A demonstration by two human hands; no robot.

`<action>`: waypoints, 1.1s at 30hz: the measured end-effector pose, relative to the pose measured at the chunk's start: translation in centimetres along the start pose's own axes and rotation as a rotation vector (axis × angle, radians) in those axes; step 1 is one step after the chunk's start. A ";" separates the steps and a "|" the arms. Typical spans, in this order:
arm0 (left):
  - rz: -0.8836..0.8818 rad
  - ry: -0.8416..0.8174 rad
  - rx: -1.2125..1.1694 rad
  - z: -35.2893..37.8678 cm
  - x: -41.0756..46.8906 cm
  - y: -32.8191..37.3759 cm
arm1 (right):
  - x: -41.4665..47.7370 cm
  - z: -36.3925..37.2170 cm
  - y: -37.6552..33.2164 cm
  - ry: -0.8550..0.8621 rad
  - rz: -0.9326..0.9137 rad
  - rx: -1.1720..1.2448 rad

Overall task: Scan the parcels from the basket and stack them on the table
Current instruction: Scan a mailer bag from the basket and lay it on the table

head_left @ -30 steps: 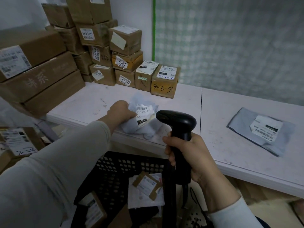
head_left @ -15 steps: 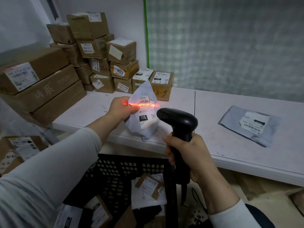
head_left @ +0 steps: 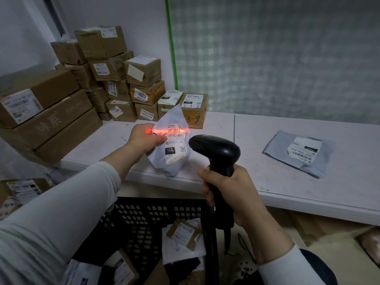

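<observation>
My left hand [head_left: 144,138] grips a small white plastic mailer [head_left: 173,140] by its left side and holds it upright above the table's front edge. A red scan line crosses the barcode at the top of its label. A black handheld scanner [head_left: 216,153] points at that label, and my right hand [head_left: 228,194] grips its handle just right of the mailer. Below, the black perforated basket [head_left: 144,219] holds several parcels, among them a small brown box [head_left: 184,233] on a white bag.
A grey mailer [head_left: 300,151] lies flat on the white table [head_left: 257,140] at the right. Small cardboard boxes [head_left: 127,89] are stacked at the back left against the wall. Large cartons [head_left: 45,118] are piled at the far left. More boxes sit low at the left.
My left hand lifted the white mailer off the table and turned its label to the scanner. The red scan line came on across the barcode. My right hand stayed put.
</observation>
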State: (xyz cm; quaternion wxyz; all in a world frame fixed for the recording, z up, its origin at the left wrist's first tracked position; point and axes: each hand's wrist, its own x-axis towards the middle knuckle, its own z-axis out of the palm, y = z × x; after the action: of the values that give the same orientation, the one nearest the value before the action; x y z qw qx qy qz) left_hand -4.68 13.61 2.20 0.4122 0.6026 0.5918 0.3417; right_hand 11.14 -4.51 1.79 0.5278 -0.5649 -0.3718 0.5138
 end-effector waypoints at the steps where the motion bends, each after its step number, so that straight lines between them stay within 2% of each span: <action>1: -0.005 0.002 0.003 0.0 0.0 0.1 | 0.0 0.0 0.0 -0.001 0.003 0.002; 9: -0.010 -0.011 0.020 0.1 0.1 0.2 | 0.2 -0.3 0.1 0.007 0.004 0.048; 13: 0.020 -0.038 -0.015 1.2 -0.3 1.2 | -0.2 -0.9 -0.2 0.045 -0.020 0.148; 20: 0.059 -0.188 -0.120 8.9 -0.9 6.1 | -1.5 -5.2 -0.4 0.227 -0.089 0.297; 24: -0.054 -0.375 -0.370 16.2 -1.5 9.6 | -2.3 -8.6 -0.1 0.344 -0.109 0.392; 28: -0.248 -0.577 -0.602 23.5 -1.5 12.8 | -2.7 -12.0 0.5 0.448 -0.130 0.464; 31: -0.325 -0.569 -0.666 27.7 -0.8 13.0 | -2.7 -13.9 1.0 0.504 -0.134 0.478; 33: -0.312 -0.480 -0.559 29.4 -0.2 11.4 | -2.5 -14.5 1.4 0.519 -0.125 0.476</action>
State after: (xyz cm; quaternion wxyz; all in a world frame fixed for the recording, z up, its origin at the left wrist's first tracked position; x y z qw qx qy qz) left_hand 26.67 11.13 -0.06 0.7337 0.4327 0.4475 0.2723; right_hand 24.62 -10.30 -0.31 0.7519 -0.5139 -0.1292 0.3923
